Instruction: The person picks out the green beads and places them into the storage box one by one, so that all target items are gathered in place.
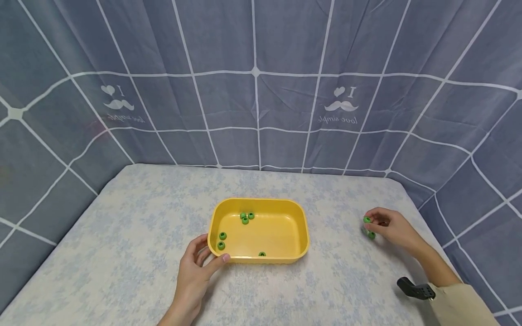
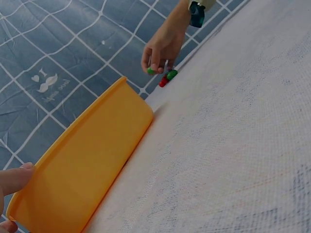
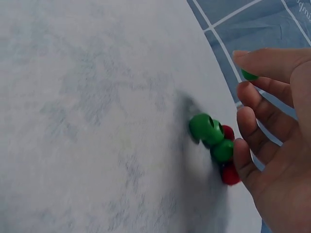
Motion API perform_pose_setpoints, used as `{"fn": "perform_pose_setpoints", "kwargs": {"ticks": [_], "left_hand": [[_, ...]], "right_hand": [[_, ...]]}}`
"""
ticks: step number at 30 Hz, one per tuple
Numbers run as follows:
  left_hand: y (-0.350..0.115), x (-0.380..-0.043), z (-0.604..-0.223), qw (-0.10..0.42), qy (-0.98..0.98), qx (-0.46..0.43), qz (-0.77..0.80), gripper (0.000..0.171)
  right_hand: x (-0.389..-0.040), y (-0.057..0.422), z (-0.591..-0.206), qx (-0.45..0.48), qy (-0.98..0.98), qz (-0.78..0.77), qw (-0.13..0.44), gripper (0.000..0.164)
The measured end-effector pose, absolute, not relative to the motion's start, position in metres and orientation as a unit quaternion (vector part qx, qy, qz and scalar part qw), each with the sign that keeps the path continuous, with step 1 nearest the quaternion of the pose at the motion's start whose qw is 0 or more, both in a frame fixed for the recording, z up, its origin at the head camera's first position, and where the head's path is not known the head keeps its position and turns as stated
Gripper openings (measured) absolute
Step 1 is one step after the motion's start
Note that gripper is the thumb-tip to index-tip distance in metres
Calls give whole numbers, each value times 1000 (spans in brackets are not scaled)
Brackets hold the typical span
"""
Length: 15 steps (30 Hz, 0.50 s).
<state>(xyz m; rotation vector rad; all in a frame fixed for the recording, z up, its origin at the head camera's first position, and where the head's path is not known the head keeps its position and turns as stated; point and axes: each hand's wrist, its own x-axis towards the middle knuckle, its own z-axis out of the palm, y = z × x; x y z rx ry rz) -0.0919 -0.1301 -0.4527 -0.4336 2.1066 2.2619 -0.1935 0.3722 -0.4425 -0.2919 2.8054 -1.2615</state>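
My left hand (image 1: pixel 195 274) grips the near left corner of a yellow tray (image 1: pixel 281 231), its thumb over the rim. Inside the tray lie several green beads with holes, three of them grouped near the back wall (image 1: pixel 245 220) and others by the left and front walls. Over on the right, my right hand (image 1: pixel 393 230) pinches a green bead (image 3: pixel 249 74) between thumb and index finger, held above the cloth. Just under that hand, more green beads (image 3: pixel 222 151) and red beads (image 3: pixel 231 174) sit bunched together on the table, partly hidden by its fingers in the head view.
A pale cloth with blue flowers covers the table (image 1: pixel 134 235). Blue-grey curtains (image 1: pixel 228 104) with a white grid hang behind it and at both sides. A dark watch strap (image 1: pixel 416 289) is on the right wrist, at the end of a beige sleeve (image 1: pixel 461 305).
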Motion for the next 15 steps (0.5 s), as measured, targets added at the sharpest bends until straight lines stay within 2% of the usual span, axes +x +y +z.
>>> {"fn": "perform_pose_setpoints", "kwargs": {"ticks": [15], "left_hand": [[-129,-92,-451,9,674,-138,726,79]], "right_hand": [[-215,346,-430,-125,910,-394,33,24]]}}
